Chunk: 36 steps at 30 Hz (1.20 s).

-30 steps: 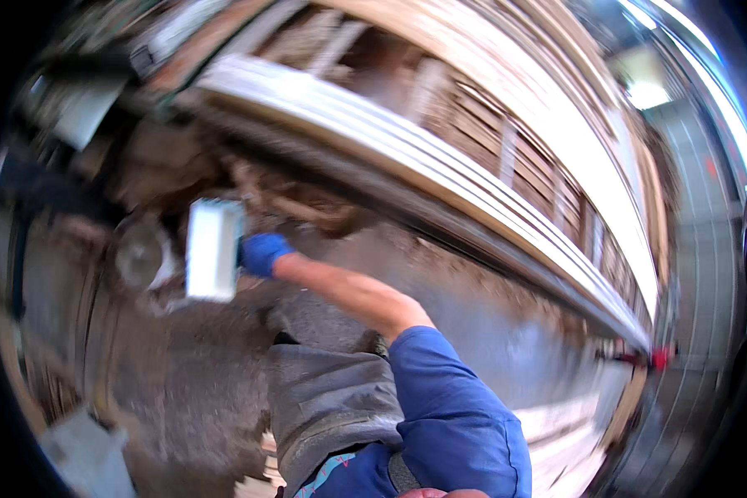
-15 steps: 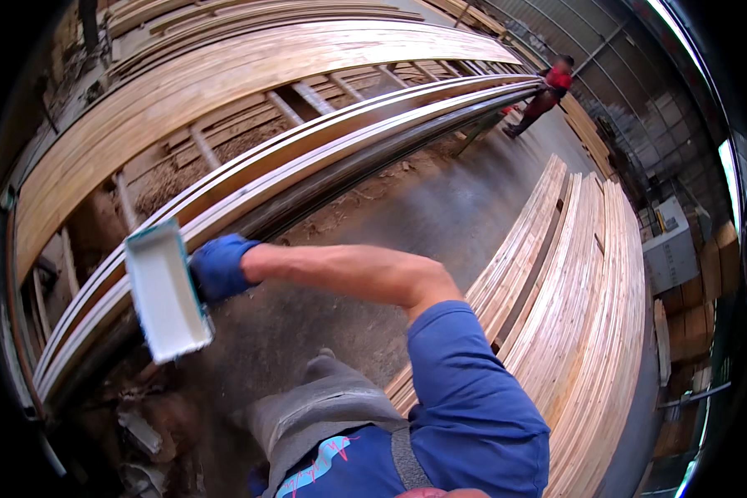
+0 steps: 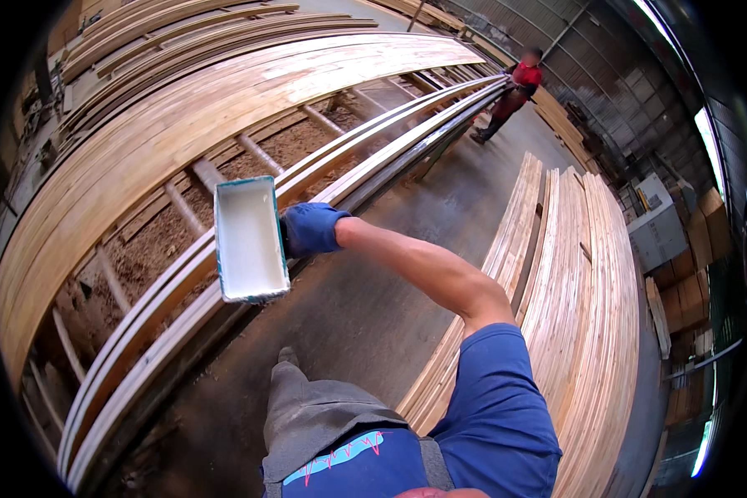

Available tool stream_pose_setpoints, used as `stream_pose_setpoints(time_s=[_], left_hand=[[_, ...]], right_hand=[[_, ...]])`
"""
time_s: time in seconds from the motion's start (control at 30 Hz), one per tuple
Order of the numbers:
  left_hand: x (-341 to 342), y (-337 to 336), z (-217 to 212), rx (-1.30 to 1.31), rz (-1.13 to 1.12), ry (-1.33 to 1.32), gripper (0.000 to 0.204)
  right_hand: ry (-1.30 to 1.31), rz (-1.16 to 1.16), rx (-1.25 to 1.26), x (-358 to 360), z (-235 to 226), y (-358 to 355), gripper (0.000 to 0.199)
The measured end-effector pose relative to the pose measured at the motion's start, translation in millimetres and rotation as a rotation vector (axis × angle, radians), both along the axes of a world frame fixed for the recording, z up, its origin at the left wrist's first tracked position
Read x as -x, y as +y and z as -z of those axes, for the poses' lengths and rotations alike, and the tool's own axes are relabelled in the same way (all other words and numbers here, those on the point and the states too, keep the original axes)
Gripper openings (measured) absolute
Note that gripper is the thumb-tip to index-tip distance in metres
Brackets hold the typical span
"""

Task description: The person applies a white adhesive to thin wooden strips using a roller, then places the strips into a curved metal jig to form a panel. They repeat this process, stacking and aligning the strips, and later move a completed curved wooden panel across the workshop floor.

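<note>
Head cam: right hand point(image 3: 314, 228) is gripping a white tray point(image 3: 249, 236) by its side; left hand's out of view, can't tell. Tray's showing against the long boards point(image 3: 390, 154) farther along than a moment ago, so I'm guessing it's being carried.

No readable text or numbers

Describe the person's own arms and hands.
The right hand wears a blue glove reaching the wrist; the right arm is bare up to a short, plain blue sleeve. The left hand and left arm are out of view.
</note>
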<state>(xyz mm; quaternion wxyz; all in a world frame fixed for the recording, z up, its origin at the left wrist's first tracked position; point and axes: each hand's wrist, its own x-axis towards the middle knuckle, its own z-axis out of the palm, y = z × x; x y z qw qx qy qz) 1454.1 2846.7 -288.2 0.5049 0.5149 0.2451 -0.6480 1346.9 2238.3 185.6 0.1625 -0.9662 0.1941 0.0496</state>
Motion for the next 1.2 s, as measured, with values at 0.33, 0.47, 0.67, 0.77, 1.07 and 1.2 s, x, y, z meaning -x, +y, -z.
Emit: stream_pose_setpoints(time_s=[0.33, 0.47, 0.67, 0.77, 1.07, 1.2], left_hand=[[34.7, -228.0, -2.6, 0.605, 0.581, -0.591, 0.037], [99.5, -317.3, -17.5, 0.113, 0.304, -0.209, 0.038], [214.4, -447.0, -29.5, -0.055, 0.066, -0.065, 0.040], [260.1, -502.8, -31.4, -0.056, 0.001, -0.036, 0.041], [344.1, -648.0, -20.1, 0.000, -0.130, -0.012, 0.045], [364.5, -720.9, -13.5, 0.043, -0.148, -0.065, 0.045]], right_hand=[[0.056, -0.098, -0.042, 85.3, 3.8, -225.4, 0.029], [0.040, -0.177, 0.005, 125.1, 11.0, -309.0, 0.028], [0.117, -0.353, 0.067, 168.4, 16.5, -438.7, 0.026], [0.095, -0.364, 0.055, 201.4, 12.5, -505.8, 0.027], [0.273, -0.222, 0.073, 307.6, -8.2, -697.8, 0.025], [0.247, -0.176, 0.140, 362.1, -1.2, -786.3, 0.021]])
